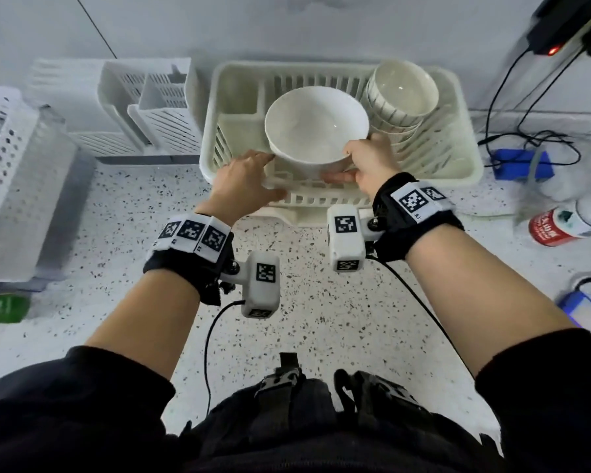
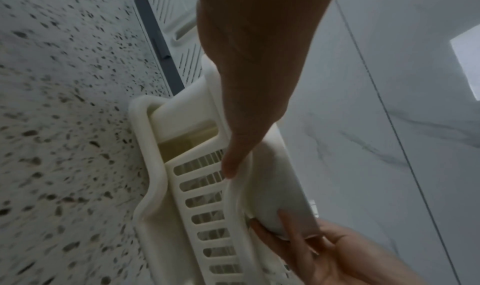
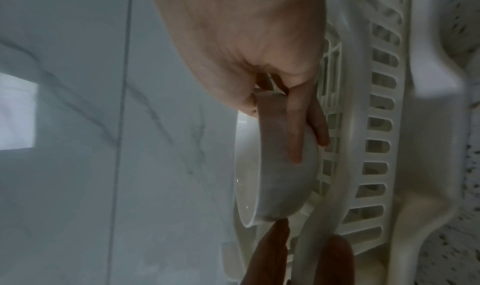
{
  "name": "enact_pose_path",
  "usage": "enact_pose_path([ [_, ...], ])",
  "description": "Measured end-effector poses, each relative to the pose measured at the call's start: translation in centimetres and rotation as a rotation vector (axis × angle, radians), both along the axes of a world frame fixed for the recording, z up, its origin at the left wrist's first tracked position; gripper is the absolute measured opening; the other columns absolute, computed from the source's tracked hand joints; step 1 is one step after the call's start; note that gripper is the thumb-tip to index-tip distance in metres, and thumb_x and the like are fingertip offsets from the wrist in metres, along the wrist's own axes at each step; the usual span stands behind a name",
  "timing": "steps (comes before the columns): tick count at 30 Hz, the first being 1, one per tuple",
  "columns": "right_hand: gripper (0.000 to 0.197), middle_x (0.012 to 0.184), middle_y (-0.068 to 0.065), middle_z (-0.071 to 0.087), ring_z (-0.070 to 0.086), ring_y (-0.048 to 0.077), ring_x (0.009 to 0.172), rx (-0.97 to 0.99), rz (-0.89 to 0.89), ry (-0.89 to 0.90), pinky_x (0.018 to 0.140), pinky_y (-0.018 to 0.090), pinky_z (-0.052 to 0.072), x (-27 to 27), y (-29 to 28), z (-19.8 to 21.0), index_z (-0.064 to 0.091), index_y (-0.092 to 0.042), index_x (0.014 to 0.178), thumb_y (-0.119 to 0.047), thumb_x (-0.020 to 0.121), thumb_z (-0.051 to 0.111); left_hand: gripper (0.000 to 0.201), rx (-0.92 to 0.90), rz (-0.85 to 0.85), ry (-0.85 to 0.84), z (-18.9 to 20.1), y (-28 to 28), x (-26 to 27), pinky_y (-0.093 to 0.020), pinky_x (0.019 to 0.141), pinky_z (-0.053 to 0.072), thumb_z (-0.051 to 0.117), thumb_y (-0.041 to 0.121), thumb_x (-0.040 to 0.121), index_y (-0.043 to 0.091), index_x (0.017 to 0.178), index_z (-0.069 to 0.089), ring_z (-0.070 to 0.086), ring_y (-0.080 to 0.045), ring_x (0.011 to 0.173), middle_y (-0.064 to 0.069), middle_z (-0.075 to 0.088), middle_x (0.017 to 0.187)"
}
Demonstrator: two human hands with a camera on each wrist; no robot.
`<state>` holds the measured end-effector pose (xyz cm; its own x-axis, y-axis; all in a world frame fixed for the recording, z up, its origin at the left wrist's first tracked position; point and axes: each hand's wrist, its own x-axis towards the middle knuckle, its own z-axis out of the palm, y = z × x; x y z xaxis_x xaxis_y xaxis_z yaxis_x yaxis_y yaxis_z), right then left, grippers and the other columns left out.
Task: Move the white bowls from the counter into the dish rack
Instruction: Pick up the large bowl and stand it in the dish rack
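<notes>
Two hands steady one white bowl (image 1: 316,129) at the centre of the head view, tipped up over the dish rack (image 1: 464,107), probably so it can stand on edge between the ribs. The right hand (image 1: 369,162) pinches its rim, thumb inside and fingers (image 3: 296,129) along the outer wall. The left hand (image 1: 244,180) lies with straight fingers touching the opposite side as a guide. Stacked bowls (image 1: 401,92) lean at the rack's upper right, leaving the middle free.
</notes>
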<state>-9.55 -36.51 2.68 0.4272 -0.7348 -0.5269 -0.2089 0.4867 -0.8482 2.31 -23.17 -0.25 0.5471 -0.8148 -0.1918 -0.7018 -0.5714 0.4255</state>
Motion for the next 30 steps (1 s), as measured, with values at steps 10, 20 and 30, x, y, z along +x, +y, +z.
enact_pose_path([
  [10,0.044,0.094,0.008,0.050,0.059,0.031,0.061,0.119,-0.089,0.075,0.058,0.045,0.060,4.2,-1.6,-4.8,0.037,0.001,0.133,0.011,0.091,0.032,0.076,0.300,-0.162,-0.035,-1.3,-1.8,3.0,-0.047,0.104,0.037,0.065,0.048,0.074,0.022,0.138,0.035,0.048,-0.028,0.124,-0.006,0.044,0.142],
  [20,0.042,0.115,0.016,0.047,0.063,0.044,0.082,0.141,-0.105,0.113,0.046,0.045,0.058,5.8,-2.9,-6.3,0.039,-0.001,0.127,0.013,0.089,0.029,0.071,0.285,-0.212,-0.007,-1.9,-2.0,3.6,-0.053,0.109,0.034,0.063,0.042,0.075,0.028,0.138,0.033,0.044,-0.028,0.128,-0.001,0.043,0.144],
  [30,0.043,0.132,0.021,0.042,0.056,0.036,0.066,0.127,-0.122,0.087,0.049,0.052,0.057,6.1,-3.4,-6.7,0.035,0.000,0.134,0.012,0.092,0.034,0.065,0.266,-0.207,-0.029,-1.9,-2.0,3.4,-0.047,0.100,0.041,0.062,0.036,0.076,0.029,0.135,0.038,0.052,-0.028,0.119,-0.001,0.052,0.135],
])
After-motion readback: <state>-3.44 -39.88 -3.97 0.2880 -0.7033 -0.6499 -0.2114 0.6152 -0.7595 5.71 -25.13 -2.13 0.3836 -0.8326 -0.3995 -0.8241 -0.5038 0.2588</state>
